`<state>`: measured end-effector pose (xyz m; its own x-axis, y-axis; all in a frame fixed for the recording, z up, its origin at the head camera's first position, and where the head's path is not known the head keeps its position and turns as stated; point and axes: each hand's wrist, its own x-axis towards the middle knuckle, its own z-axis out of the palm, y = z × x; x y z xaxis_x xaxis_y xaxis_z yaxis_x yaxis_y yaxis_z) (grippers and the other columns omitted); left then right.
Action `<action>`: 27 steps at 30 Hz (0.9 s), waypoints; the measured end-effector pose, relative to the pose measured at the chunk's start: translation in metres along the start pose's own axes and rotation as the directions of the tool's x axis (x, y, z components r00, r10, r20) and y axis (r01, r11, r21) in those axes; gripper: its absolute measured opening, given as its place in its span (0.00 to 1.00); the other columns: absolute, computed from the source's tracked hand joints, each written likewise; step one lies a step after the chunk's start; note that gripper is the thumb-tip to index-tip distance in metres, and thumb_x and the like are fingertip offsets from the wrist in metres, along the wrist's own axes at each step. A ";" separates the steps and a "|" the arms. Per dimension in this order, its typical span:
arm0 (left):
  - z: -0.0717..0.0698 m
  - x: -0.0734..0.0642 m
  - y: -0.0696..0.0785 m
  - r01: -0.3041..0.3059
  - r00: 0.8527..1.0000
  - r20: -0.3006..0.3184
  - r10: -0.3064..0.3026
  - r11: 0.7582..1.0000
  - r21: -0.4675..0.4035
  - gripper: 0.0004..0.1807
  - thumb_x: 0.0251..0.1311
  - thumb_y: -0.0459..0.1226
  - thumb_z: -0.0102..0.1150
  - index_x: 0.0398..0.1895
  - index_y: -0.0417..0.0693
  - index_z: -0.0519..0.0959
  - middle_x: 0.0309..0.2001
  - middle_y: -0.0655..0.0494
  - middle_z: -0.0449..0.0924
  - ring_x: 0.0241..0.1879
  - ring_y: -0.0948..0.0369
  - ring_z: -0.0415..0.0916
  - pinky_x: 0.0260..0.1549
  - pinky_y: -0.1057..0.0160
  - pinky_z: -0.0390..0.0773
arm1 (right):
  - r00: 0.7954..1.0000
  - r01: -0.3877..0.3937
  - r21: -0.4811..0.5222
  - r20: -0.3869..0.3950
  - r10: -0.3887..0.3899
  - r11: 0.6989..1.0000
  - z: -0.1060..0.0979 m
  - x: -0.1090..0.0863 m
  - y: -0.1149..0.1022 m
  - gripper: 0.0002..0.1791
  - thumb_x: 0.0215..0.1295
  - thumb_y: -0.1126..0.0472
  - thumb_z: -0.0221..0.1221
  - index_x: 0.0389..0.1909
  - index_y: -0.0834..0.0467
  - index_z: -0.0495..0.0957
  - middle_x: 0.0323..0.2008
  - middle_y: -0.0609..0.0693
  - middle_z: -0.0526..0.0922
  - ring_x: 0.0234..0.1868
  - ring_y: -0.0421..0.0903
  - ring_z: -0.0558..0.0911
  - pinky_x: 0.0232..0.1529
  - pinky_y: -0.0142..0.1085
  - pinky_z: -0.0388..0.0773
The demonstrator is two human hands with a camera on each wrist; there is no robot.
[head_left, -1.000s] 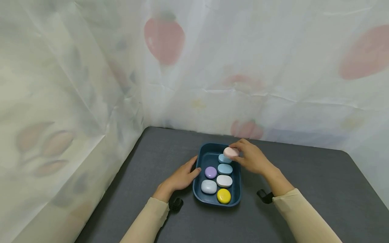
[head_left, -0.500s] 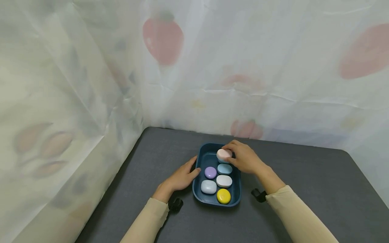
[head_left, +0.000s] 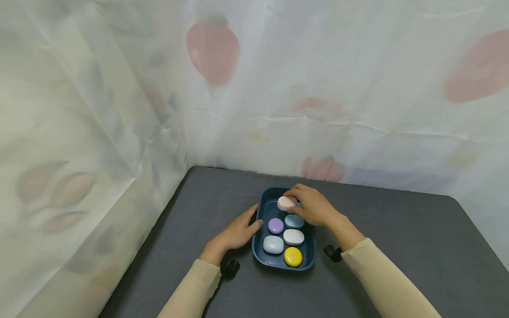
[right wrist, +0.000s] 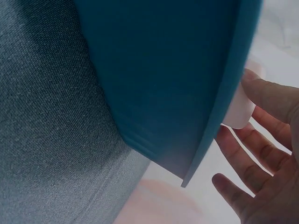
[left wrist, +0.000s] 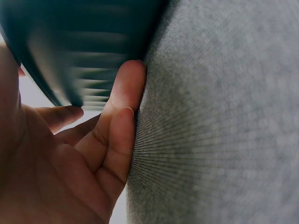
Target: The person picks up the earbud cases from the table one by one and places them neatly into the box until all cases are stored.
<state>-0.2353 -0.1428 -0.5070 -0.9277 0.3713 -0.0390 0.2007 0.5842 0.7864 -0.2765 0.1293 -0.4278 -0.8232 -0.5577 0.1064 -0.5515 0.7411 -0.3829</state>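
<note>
A pale pink soap-like oval piece [head_left: 286,203] is pinched between the thumb and fingers of my right hand [head_left: 314,206], over the far end of a dark blue tray [head_left: 254,251]. A light blue oval piece under this hand is mostly hidden. My left hand [head_left: 238,230] holds the tray's left side, its thumb at the rim and its fingers [left wrist: 128,86] against the outer wall. Nearer me in the tray lie a blue oval [head_left: 294,221], a purple round [head_left: 275,226], a white oval [head_left: 293,237], a pale grey-blue piece [head_left: 273,244] and a yellow round [head_left: 293,256].
The tray stands on a dark grey cloth-covered table [head_left: 381,247]. White curtains with fruit prints [head_left: 254,88] hang along the back and left edges. Black straps [head_left: 229,268] sit at both wrists.
My right hand has moved left with the pale pink piece, from over the tray's far right side to nearer its middle. The left hand and tray keep their places.
</note>
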 end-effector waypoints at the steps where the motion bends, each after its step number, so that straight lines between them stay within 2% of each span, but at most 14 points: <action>1: 0.000 0.000 0.000 0.000 1.000 0.000 0.000 1.000 0.000 0.35 0.79 0.49 0.47 0.85 0.59 0.51 0.82 0.54 0.55 0.81 0.53 0.53 0.78 0.43 0.56 | 1.000 0.003 -0.001 0.003 -0.003 1.000 0.000 0.001 0.000 0.24 0.69 0.53 0.69 0.64 0.53 0.81 0.58 0.50 0.81 0.56 0.49 0.82 0.60 0.49 0.80; 11: -0.001 0.000 0.001 0.002 1.000 0.002 -0.002 1.000 0.001 0.35 0.79 0.49 0.48 0.85 0.60 0.52 0.82 0.55 0.56 0.81 0.53 0.55 0.78 0.42 0.57 | 0.998 0.060 -0.034 0.014 -0.059 0.998 0.012 0.011 0.000 0.24 0.68 0.53 0.69 0.63 0.55 0.81 0.56 0.50 0.82 0.56 0.49 0.82 0.59 0.47 0.81; 27: -0.001 0.002 -0.001 -0.020 1.000 -0.003 0.020 1.000 0.000 0.35 0.79 0.49 0.48 0.84 0.62 0.52 0.82 0.57 0.57 0.80 0.55 0.56 0.78 0.43 0.58 | 0.999 0.037 -0.021 0.008 -0.037 0.999 0.030 0.018 0.000 0.23 0.69 0.51 0.68 0.62 0.54 0.81 0.58 0.50 0.82 0.57 0.51 0.83 0.61 0.50 0.80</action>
<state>-0.2374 -0.1431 -0.5073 -0.9244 0.3807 -0.0214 0.2194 0.5769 0.7868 -0.2872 0.1078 -0.4538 -0.8013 -0.5874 0.1135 -0.5844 0.7277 -0.3592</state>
